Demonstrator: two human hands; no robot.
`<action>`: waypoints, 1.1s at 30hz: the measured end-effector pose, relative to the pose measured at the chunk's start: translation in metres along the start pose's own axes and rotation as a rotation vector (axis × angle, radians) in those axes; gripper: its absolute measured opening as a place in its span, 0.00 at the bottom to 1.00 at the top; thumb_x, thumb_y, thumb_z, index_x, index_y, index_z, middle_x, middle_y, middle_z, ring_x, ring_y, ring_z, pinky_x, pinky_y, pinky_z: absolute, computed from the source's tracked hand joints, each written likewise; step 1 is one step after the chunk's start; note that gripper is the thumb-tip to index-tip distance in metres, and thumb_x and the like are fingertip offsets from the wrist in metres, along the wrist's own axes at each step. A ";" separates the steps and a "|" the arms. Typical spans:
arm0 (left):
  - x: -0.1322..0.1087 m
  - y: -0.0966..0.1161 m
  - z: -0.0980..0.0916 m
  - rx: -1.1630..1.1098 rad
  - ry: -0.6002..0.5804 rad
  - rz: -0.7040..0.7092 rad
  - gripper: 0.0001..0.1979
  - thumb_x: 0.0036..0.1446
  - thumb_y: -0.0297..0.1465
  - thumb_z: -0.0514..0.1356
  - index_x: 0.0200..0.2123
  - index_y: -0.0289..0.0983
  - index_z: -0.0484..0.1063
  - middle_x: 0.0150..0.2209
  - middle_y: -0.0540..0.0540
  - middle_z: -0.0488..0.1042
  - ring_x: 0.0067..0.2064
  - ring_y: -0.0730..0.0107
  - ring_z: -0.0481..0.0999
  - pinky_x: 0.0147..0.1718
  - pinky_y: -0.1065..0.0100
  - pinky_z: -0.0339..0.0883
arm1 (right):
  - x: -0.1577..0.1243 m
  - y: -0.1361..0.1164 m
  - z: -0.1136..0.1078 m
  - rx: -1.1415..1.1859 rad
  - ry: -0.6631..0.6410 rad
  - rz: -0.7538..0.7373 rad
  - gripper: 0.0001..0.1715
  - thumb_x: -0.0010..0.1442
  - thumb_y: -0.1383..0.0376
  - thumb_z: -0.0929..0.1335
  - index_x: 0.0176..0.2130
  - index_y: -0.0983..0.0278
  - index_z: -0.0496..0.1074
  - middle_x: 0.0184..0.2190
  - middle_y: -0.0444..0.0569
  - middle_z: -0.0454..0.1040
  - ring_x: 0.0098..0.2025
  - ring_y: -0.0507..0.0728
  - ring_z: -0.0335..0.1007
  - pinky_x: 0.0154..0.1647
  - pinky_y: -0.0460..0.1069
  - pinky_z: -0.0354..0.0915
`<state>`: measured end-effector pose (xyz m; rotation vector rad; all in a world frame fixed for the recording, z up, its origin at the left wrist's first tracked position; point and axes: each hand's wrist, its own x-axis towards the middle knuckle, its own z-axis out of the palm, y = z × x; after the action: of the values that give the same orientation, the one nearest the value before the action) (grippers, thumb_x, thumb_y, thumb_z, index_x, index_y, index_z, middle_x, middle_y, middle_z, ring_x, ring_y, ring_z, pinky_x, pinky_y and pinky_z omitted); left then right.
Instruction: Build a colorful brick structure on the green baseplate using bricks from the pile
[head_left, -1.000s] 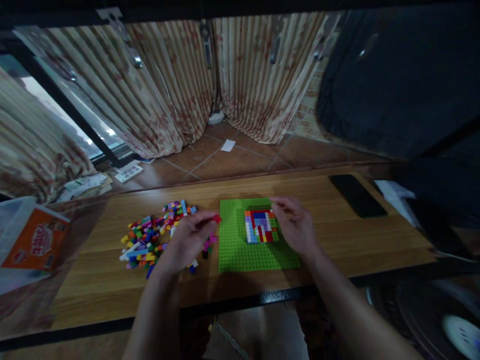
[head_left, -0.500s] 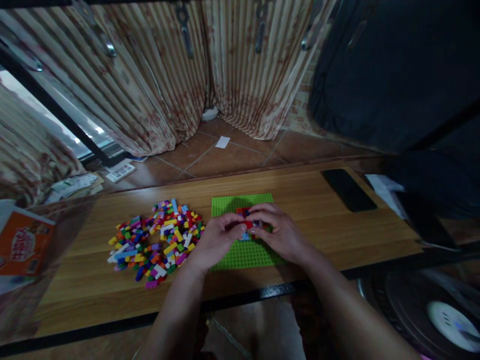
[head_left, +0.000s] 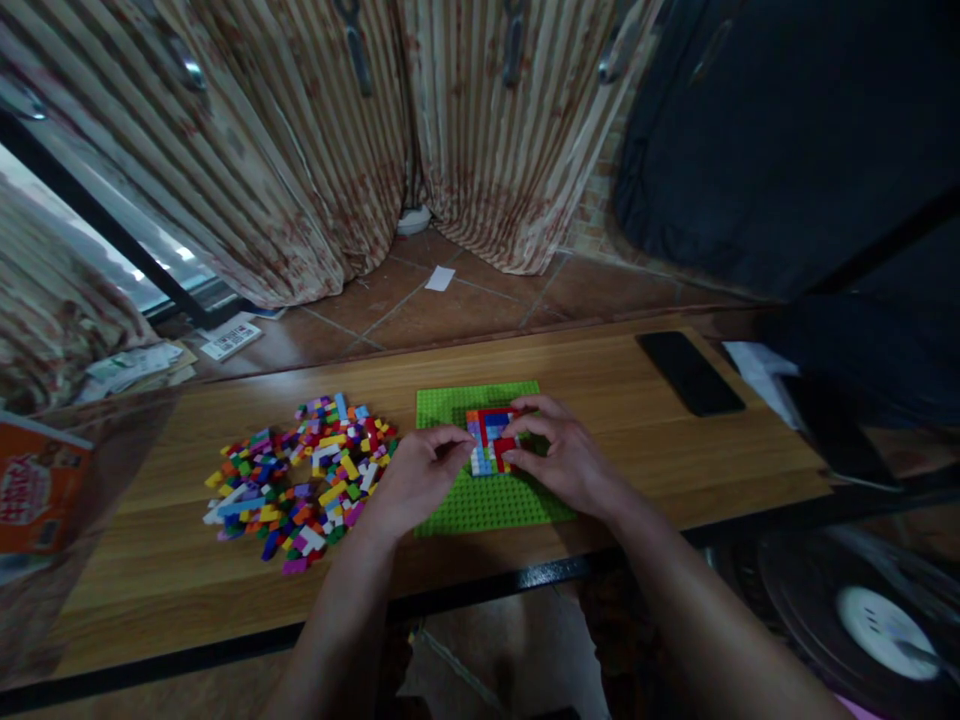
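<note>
Your left hand (head_left: 421, 478) and right hand (head_left: 568, 458) flank a multicoloured brick block (head_left: 486, 461) on a green baseplate (head_left: 491, 506). Whether either grip is grasping anything cannot be told.

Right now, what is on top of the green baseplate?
A multicoloured toy-brick panel lies on the green baseplate, showing red, blue and white. The right grip hides much of the panel's right side; the left grip, part of the baseplate's left edge.
</note>
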<state>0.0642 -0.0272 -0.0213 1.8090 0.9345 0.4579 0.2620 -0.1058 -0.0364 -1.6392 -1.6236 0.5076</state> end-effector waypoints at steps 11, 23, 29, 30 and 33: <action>-0.002 0.012 0.000 0.015 -0.079 -0.001 0.13 0.59 0.36 0.56 0.36 0.38 0.80 0.30 0.52 0.77 0.32 0.71 0.72 0.34 0.71 0.64 | 0.001 0.004 0.012 0.059 0.070 0.111 0.11 0.49 0.67 0.75 0.36 0.55 0.79 0.53 0.49 0.68 0.58 0.61 0.64 0.60 0.61 0.60; -0.005 0.008 0.006 0.153 -0.186 0.043 0.17 0.62 0.37 0.53 0.46 0.40 0.78 0.32 0.50 0.78 0.30 0.70 0.72 0.31 0.70 0.64 | -0.001 0.004 0.004 0.045 0.045 0.074 0.16 0.50 0.67 0.73 0.41 0.58 0.76 0.56 0.53 0.67 0.60 0.63 0.64 0.60 0.62 0.60; -0.005 0.011 0.009 0.200 -0.199 0.103 0.16 0.63 0.35 0.52 0.43 0.39 0.78 0.32 0.50 0.78 0.30 0.70 0.73 0.33 0.70 0.64 | 0.001 0.012 0.006 0.085 0.122 0.115 0.12 0.56 0.61 0.70 0.42 0.59 0.75 0.53 0.53 0.70 0.57 0.62 0.67 0.58 0.61 0.61; -0.005 0.011 0.009 0.212 -0.193 0.101 0.16 0.63 0.35 0.51 0.42 0.39 0.78 0.31 0.50 0.77 0.30 0.70 0.72 0.32 0.70 0.64 | 0.002 0.012 0.007 0.081 0.141 0.133 0.11 0.57 0.60 0.69 0.42 0.59 0.75 0.51 0.53 0.71 0.55 0.62 0.68 0.57 0.61 0.62; -0.005 0.010 0.010 0.230 -0.192 0.096 0.16 0.63 0.35 0.51 0.41 0.38 0.78 0.29 0.50 0.76 0.29 0.70 0.72 0.31 0.70 0.63 | 0.003 0.010 0.014 0.059 0.180 0.188 0.14 0.59 0.58 0.67 0.44 0.61 0.73 0.45 0.53 0.74 0.50 0.61 0.70 0.54 0.61 0.64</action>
<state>0.0720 -0.0387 -0.0156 2.0728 0.7953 0.2368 0.2591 -0.0984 -0.0519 -1.7495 -1.3200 0.4822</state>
